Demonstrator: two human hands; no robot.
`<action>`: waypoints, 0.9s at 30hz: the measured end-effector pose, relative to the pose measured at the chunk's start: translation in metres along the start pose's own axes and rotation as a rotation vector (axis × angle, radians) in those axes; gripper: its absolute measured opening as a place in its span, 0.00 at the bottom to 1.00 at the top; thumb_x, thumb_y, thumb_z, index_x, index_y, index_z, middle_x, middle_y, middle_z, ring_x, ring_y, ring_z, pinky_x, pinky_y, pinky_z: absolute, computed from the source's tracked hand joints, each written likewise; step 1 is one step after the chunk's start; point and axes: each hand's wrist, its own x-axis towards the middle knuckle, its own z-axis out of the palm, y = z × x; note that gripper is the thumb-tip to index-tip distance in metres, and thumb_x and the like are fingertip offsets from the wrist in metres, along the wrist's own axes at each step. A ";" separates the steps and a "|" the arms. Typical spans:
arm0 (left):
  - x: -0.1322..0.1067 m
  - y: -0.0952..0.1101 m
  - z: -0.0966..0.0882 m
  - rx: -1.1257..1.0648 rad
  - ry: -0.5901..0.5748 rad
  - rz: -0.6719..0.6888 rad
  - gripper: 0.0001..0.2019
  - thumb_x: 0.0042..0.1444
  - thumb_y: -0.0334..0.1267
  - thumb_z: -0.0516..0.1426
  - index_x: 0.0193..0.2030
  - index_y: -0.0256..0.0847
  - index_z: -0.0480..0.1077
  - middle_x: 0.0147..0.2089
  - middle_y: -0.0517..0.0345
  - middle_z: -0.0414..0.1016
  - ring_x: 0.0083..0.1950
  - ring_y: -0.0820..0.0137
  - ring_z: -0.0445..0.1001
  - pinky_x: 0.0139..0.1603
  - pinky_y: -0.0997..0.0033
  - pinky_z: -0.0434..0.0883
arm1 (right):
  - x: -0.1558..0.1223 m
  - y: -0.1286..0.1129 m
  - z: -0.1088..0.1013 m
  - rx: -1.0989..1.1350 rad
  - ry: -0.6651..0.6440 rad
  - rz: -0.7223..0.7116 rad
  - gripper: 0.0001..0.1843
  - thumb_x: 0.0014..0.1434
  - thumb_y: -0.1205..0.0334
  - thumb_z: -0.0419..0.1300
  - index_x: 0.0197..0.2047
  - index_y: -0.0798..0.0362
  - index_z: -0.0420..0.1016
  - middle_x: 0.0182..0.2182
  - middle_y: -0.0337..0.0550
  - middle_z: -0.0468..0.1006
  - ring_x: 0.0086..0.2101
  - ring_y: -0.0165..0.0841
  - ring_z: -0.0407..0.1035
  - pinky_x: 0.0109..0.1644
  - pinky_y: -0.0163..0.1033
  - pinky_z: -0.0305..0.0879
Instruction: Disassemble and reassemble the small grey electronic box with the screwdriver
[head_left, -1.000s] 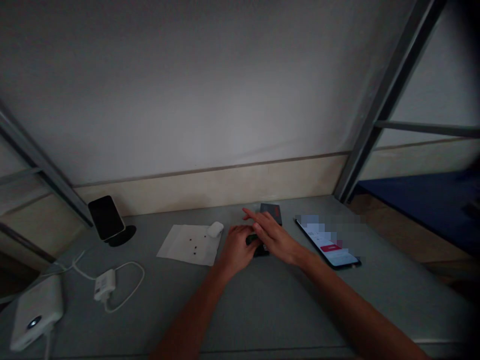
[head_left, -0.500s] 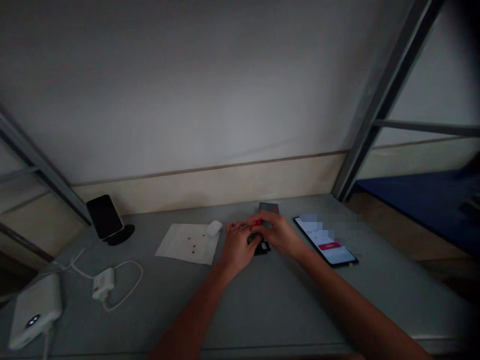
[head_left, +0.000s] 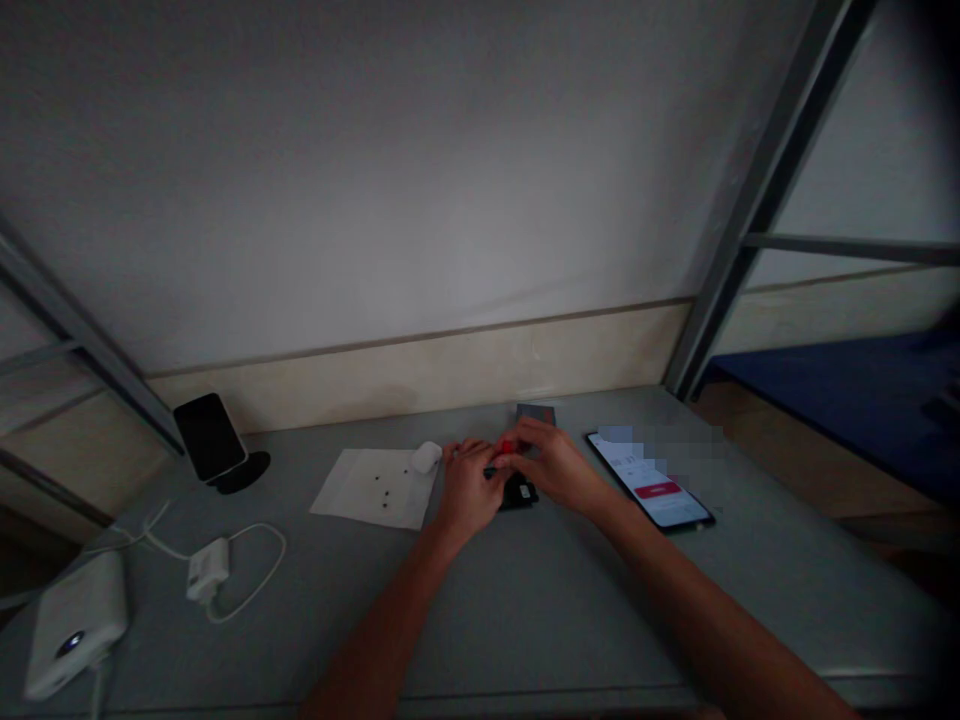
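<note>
A small black device with a pale label [head_left: 523, 492] lies on the desk under my hands, partly covered by them. My right hand [head_left: 551, 462] reaches in from the right, thumb and fingers pinched on a small red tool [head_left: 507, 447]. Only a little of that tool shows; its tip is hidden. Just left of it, my left hand [head_left: 471, 490] is curled against the device's left side, its fingertips close to the red tool. What the left fingers grip cannot be made out. On a white sheet of paper [head_left: 349, 497] to the left lie several tiny dark pieces [head_left: 386, 493].
A rounded white object [head_left: 427, 457] sits on the paper's corner. Behind my hands lies a dark flat box [head_left: 535, 412]. A lit phone [head_left: 656, 485] is on the right. Leftward are a black-screened device on a stand [head_left: 210, 435], a white charger [head_left: 208, 570] with cable and a power bank [head_left: 79, 620].
Both hands and the red tool have shifted slightly left over the black device. My right hand keeps its pinch on the tool. The other objects stay in place.
</note>
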 end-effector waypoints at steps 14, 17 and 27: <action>-0.001 0.002 0.006 0.004 0.005 -0.001 0.07 0.64 0.36 0.58 0.45 0.43 0.77 0.47 0.53 0.81 0.52 0.61 0.72 0.57 0.55 0.59 | 0.000 -0.003 -0.003 0.034 0.032 0.063 0.03 0.59 0.65 0.62 0.36 0.53 0.77 0.32 0.43 0.78 0.33 0.34 0.71 0.39 0.39 0.67; -0.001 0.001 0.008 -0.002 -0.004 -0.002 0.07 0.64 0.33 0.57 0.42 0.45 0.78 0.48 0.55 0.81 0.53 0.61 0.72 0.56 0.55 0.58 | 0.000 -0.006 -0.005 0.091 0.007 0.030 0.04 0.60 0.64 0.61 0.36 0.53 0.77 0.33 0.43 0.79 0.35 0.35 0.72 0.41 0.39 0.68; 0.003 0.000 -0.034 0.125 -0.065 0.102 0.08 0.65 0.39 0.57 0.47 0.45 0.76 0.50 0.53 0.79 0.55 0.62 0.71 0.59 0.56 0.57 | 0.000 -0.001 0.004 0.146 0.030 0.126 0.07 0.61 0.60 0.61 0.34 0.53 0.76 0.27 0.40 0.78 0.30 0.33 0.71 0.37 0.38 0.66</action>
